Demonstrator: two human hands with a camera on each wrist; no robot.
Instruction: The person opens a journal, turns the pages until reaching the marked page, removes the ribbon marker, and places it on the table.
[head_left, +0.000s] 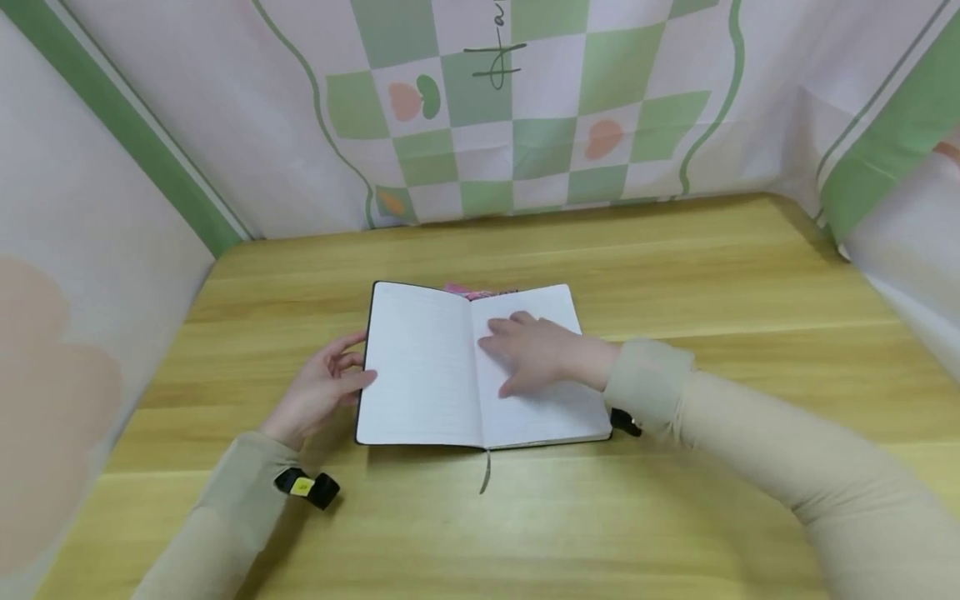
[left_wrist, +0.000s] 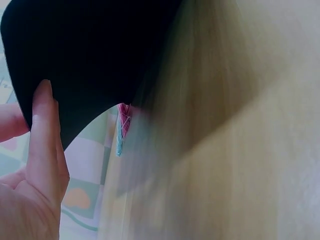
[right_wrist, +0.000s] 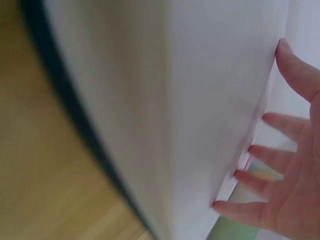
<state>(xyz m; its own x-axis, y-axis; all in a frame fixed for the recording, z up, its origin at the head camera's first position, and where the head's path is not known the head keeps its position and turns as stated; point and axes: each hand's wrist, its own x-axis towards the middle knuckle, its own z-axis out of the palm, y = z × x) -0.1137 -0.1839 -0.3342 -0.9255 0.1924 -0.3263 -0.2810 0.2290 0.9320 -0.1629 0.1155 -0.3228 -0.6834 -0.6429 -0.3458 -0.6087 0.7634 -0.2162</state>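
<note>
An open notebook (head_left: 423,367) with white pages and a dark cover lies on the wooden table. Its left side is lifted off the tabletop. My left hand (head_left: 321,387) grips that side's outer edge, thumb over the page and fingers behind the black cover (left_wrist: 95,55). My right hand (head_left: 536,350) is spread over the right page (head_left: 555,421), its fingertips touching the paper near the centre fold. In the right wrist view, the fingertips of the right hand (right_wrist: 285,165) meet the page. A grey ribbon bookmark (head_left: 485,473) hangs from the bottom of the spine.
A pink patterned thing (head_left: 480,292) shows behind the notebook's top edge, mostly hidden; its pink and teal end (left_wrist: 121,127) appears in the left wrist view. The wooden table (head_left: 480,533) meets a checked green and white cloth (head_left: 480,158) at the back.
</note>
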